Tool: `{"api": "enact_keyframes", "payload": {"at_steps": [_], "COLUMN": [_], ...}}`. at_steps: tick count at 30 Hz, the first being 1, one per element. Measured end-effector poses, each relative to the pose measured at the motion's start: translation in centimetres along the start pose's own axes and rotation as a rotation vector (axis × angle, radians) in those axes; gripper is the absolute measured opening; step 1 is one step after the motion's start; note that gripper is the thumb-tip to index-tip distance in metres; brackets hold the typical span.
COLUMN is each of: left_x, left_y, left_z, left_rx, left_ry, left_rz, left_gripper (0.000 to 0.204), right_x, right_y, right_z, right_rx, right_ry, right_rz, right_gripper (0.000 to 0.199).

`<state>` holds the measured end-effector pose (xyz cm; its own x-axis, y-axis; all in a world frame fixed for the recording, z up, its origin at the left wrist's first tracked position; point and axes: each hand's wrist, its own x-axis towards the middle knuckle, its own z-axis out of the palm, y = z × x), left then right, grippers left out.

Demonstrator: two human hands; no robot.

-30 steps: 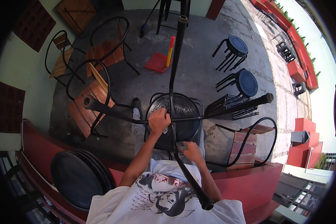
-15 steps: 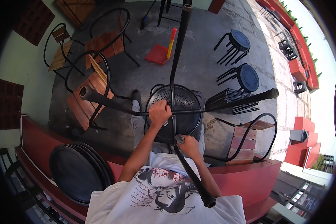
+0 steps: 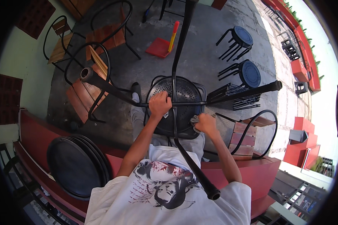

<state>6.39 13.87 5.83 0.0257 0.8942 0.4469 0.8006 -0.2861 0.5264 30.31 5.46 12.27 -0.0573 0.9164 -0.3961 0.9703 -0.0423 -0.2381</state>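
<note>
A black stool is upside down in front of me, its perforated round seat facing up between four long legs that spread outward. My left hand is closed around the leg bars, just left of where they cross over the seat. In my right hand is a bunched grey cloth, at the seat's right rim below the right-hand leg. The fingers of that hand are curled around it and partly hidden.
Wooden-slat chairs stand at the left, another chair at the right. Round blue-topped stools and a folded black metal stack are beyond. A red dustpan lies ahead. Stacked black round tops lean at lower left.
My right hand has moved with the cloth from the near leg outward to the seat's right rim. My left hand keeps its hold on the stool.
</note>
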Motion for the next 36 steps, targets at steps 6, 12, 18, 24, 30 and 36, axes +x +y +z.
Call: {"api": "enact_keyframes", "payload": {"at_steps": [6,12,18,24,30,36], "left_x": [0.0,0.3,0.1,0.2,0.0,0.3], "left_y": [0.2,0.6,0.0,0.5,0.1,0.7], "left_z": [-0.2,-0.1,-0.5,0.0,-0.1,-0.1], "left_rx": [0.030,0.003,-0.003,-0.006,-0.003,-0.001], "left_ry": [-0.015,-0.014,-0.008,-0.011,0.029,-0.003], "left_rz": [0.004,-0.007,-0.013,-0.016,0.003,-0.011], "left_gripper": [0.007,0.006,0.005,0.005,0.005,0.005], "right_x": [0.5,-4.2,-3.9,-3.2,-3.1,-1.5], "right_y": [-0.8,-4.6,-4.4,-3.7,-3.9,-4.3], "right_z": [-0.2,4.9,4.3,5.9,5.6,6.6], "right_rx": [0.248,0.427,0.413,0.499,0.475,0.491], "right_ry": [0.326,0.348,0.374,0.508,0.457,0.629], "right_rz": [0.203,0.195,0.074,0.223,-0.046,0.103], "right_gripper": [0.023,0.021,0.026,0.026,0.030,0.029]}}
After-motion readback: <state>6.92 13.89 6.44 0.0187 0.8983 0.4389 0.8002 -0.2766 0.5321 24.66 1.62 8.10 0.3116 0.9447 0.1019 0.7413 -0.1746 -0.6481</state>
